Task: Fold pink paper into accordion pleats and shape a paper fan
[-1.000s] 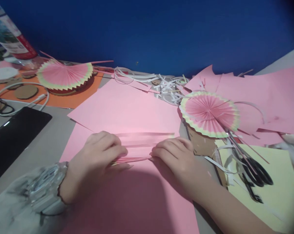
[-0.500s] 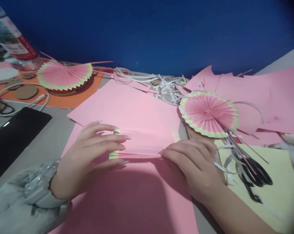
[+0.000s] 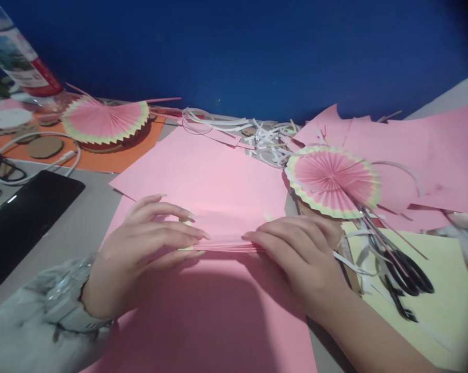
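Between my hands lies a strip of pink paper folded in narrow pleats [image 3: 226, 247], with yellow-green showing at its left end. My left hand [image 3: 136, 248] grips that end, thumb below and fingers above. My right hand [image 3: 302, 248] pinches the other end, its thumb mostly hidden under the fingers. Beneath the pleats, a large pink sheet [image 3: 203, 321] stretches toward me, partly in shadow. Another pink sheet [image 3: 203, 171] lies behind them. A watch [image 3: 69, 305] is on my left wrist.
A round pleated paper fan [image 3: 333, 181] and black-handled scissors [image 3: 408, 272] lie right, near a yellow sheet [image 3: 439, 280]. White paper strips [image 3: 271, 135] lie behind. At left are a half-open fan [image 3: 105, 122], a phone [image 3: 32, 217], a white cable [image 3: 76, 155] and a bottle [image 3: 22, 57].
The fingers of my left hand have closed in over the pleats' left end and moved slightly right. My right fingertips have shifted a little left along the folds.
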Demonstrator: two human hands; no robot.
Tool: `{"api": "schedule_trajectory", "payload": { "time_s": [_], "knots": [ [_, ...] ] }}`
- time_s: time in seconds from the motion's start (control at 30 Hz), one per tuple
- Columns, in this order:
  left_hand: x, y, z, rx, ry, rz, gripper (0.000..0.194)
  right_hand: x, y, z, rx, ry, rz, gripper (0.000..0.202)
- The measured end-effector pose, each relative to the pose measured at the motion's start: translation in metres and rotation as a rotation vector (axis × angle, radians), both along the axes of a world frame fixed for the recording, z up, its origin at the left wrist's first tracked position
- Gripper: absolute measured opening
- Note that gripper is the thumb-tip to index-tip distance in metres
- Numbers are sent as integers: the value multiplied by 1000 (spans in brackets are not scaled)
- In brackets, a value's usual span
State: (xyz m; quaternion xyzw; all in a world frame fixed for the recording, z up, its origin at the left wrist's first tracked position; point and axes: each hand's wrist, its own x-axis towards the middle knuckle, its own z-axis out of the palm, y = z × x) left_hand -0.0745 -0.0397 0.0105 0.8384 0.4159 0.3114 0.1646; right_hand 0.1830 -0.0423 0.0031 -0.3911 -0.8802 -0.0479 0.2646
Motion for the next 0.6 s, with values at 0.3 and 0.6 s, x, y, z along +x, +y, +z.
{"api": "schedule_trajectory", "payload": {
  "time_s": [0.3, 0.6],
  "knots": [
    [6, -6, -7, 90, 124, -57, 15, -13, -5, 9, -79, -46, 69, 20],
    [10, -8, -8, 61, 143, -38, 22, -14, -8, 9, -91, -35, 61, 17]
  ]
}}
